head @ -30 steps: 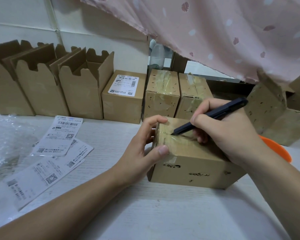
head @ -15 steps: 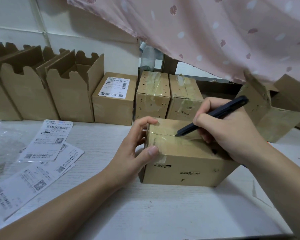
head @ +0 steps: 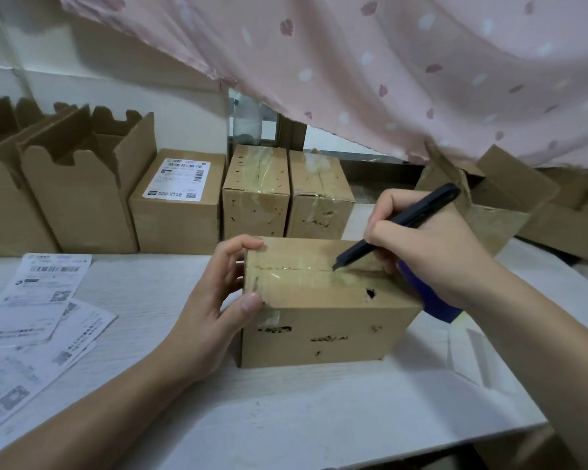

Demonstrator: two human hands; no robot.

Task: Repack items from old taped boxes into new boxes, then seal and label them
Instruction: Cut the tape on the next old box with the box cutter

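Cardboard of the old taped box, dented and torn, sits toward the right edge of the white wood-grain table, its left end gripped by the left hand. The right hand clasps a slim black pen-style cutter whose tip has slid from the seam's left end to mid-lid, so the glossy tape is likely half slit.

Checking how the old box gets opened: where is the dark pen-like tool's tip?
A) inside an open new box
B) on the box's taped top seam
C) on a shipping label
B: the right hand holds the dark tool, tip on the taped seam of the old box the left hand grips.
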